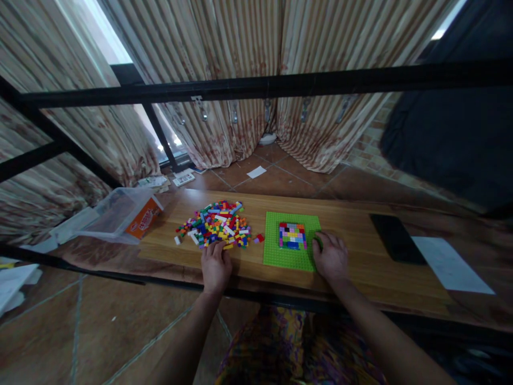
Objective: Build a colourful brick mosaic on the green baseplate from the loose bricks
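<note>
A loose heap of small coloured toy bricks (218,224) is spread over the left part of the wooden board. My left hand (215,266) rests at the heap's front edge, fingers curled down among the bricks; what they hold, if anything, is hidden. A yellow brick (228,247) lies beside its thumb. Right of the heap is a flat green studded baseplate (272,256), bearing a roughly square patch of multicoloured bricks (292,235). My right hand (332,258) grips the baseplate's right edge, its fingers bent over the rim. A few red and pink bricks (259,238) lie between heap and plate.
A clear plastic box (108,216) with an orange label stands at the left end of the wooden board (356,278). At the right lie a black flat device (396,238) and a white sheet of paper (452,264). A black metal bar (248,88) crosses behind.
</note>
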Motion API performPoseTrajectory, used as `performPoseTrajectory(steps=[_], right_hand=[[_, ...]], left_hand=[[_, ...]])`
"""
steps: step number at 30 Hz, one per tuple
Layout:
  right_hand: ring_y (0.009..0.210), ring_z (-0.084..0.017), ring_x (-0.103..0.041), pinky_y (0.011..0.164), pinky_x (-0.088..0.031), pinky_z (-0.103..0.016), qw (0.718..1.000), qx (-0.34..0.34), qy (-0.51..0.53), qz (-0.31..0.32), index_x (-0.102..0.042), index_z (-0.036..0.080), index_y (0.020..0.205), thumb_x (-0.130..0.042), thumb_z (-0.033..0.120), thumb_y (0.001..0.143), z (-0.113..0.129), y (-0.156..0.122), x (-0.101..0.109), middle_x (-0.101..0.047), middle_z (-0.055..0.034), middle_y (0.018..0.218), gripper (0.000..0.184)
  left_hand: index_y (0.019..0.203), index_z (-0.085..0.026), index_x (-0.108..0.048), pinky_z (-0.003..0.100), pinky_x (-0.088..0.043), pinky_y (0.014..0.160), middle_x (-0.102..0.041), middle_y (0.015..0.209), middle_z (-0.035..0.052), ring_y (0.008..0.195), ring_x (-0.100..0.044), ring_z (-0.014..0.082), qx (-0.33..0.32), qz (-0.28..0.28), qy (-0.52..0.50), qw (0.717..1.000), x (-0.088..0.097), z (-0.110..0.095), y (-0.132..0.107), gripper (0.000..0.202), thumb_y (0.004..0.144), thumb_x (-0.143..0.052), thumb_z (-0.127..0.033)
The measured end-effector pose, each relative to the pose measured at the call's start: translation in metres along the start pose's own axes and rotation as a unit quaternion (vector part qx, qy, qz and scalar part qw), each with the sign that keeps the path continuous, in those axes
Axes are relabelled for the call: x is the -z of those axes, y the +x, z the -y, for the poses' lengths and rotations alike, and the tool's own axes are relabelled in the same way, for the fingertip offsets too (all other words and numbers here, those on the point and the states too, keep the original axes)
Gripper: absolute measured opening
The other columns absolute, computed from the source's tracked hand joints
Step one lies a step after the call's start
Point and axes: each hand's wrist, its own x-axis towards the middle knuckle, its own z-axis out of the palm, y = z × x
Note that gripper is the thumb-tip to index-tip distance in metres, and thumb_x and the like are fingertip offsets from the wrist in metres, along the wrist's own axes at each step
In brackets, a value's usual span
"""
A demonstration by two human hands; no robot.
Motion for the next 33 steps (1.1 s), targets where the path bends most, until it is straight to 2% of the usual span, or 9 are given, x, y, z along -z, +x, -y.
performPoseTrajectory(steps=[7,14,17,20,27,33], right_hand=[[0.105,-0.029,-0.052,0.091,-0.038,-0.043,1.000,0.006,-0.005,0.001,-0.065,0.017,0.111,-0.043,0.032,0.092,-0.001,-0.001,0.001,-0.065,-0.0116,0.117,0.033],[0.105,-0.028,-0.052,0.092,-0.039,-0.042,1.000,0.011,-0.009,0.003,-0.064,0.017,0.111,-0.043,0.033,0.092,-0.002,0.000,0.001,-0.065,-0.0115,0.116,0.033],[0.105,-0.028,-0.052,0.091,-0.039,-0.042,1.000,0.016,-0.013,0.002,-0.064,0.016,0.112,-0.043,0.033,0.091,-0.002,0.000,0.000,-0.065,-0.0120,0.116,0.034],[0.105,-0.028,-0.052,0.091,-0.039,-0.042,1.000,0.017,-0.015,0.000,-0.064,0.017,0.111,-0.043,0.033,0.091,-0.003,0.000,0.000,-0.065,-0.0114,0.116,0.033],[0.105,-0.028,-0.052,0.091,-0.039,-0.042,1.000,0.021,-0.007,-0.004,-0.065,0.017,0.111,-0.044,0.032,0.091,-0.004,0.000,-0.002,-0.065,-0.0114,0.116,0.032],[0.104,-0.028,-0.052,0.091,-0.038,-0.042,1.000,0.018,0.000,0.001,-0.064,0.017,0.111,-0.043,0.032,0.091,-0.005,0.000,-0.003,-0.065,-0.0121,0.115,0.033]], left_hand=[[0.105,-0.019,-0.065,0.042,-0.045,0.090,-0.063,0.107,0.0112,0.100,-0.054,0.0256,-0.021,0.001,0.001,1.000,-0.002,-0.025,0.003,0.025,0.085,-0.049,-0.019],[0.108,-0.023,-0.067,0.042,-0.042,0.088,-0.062,0.112,0.0090,0.101,-0.052,0.0263,-0.047,0.059,0.028,0.997,-0.010,-0.044,0.014,0.026,0.085,-0.055,-0.029],[0.107,-0.025,-0.068,0.042,-0.041,0.087,-0.063,0.112,0.0078,0.100,-0.052,0.0262,-0.046,0.073,0.044,0.995,-0.014,-0.042,0.016,0.025,0.086,-0.054,-0.028],[0.107,-0.024,-0.068,0.043,-0.041,0.087,-0.064,0.113,0.0077,0.098,-0.053,0.0258,-0.041,0.063,0.057,0.996,-0.014,-0.035,0.015,0.026,0.087,-0.051,-0.024],[0.109,-0.022,-0.067,0.043,-0.041,0.088,-0.065,0.108,0.0084,0.100,-0.053,0.0269,-0.025,0.042,0.060,0.997,-0.003,-0.018,0.012,0.028,0.085,-0.052,-0.022],[0.109,-0.022,-0.067,0.044,-0.041,0.087,-0.065,0.107,0.0094,0.099,-0.053,0.0280,-0.025,0.037,0.064,0.997,0.001,-0.016,0.010,0.031,0.081,-0.052,-0.019]])
